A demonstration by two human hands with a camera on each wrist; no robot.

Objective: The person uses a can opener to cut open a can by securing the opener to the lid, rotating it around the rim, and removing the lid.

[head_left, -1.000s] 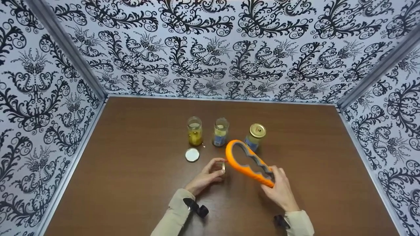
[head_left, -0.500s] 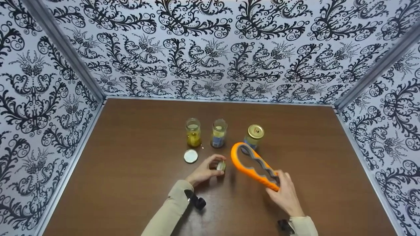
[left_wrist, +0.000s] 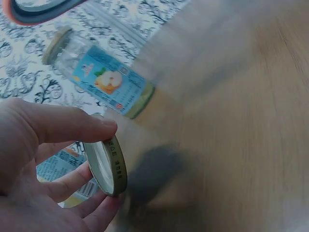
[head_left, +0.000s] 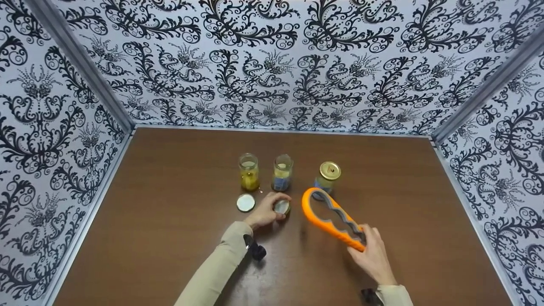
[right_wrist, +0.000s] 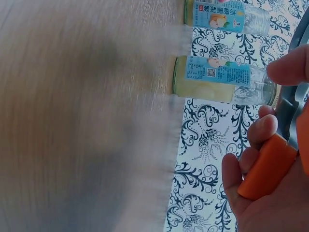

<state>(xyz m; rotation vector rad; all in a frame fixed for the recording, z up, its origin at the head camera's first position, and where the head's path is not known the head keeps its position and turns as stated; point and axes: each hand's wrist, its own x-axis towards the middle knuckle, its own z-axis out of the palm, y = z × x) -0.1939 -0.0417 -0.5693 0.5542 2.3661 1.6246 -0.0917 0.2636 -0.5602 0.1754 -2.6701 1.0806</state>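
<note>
My left hand (head_left: 265,211) pinches a jar lid (head_left: 281,207) by its rim between thumb and fingers, its pale inner side partly showing; the left wrist view has the same gold-edged lid (left_wrist: 107,166) tilted. In my right hand (head_left: 375,256) is an orange jar opener (head_left: 327,223) with a grey wavy inner edge, gripped at its narrow end and raised over the table. Its looped end overlaps the gold-capped jar (head_left: 330,171) in the head view. An open jar (head_left: 281,177) with a blue label stands just beyond the left hand.
Left of the blue-labelled open jar stands another open jar (head_left: 249,176) with yellow contents. A loose lid (head_left: 245,202) lies in front of it on the brown table (head_left: 178,191). Patterned panels (head_left: 272,63) enclose the table at the back and sides.
My left hand has moved slightly forward with the lid and turned it so more of its inner face shows. The jar opener has shifted a little right and nearer to me.
</note>
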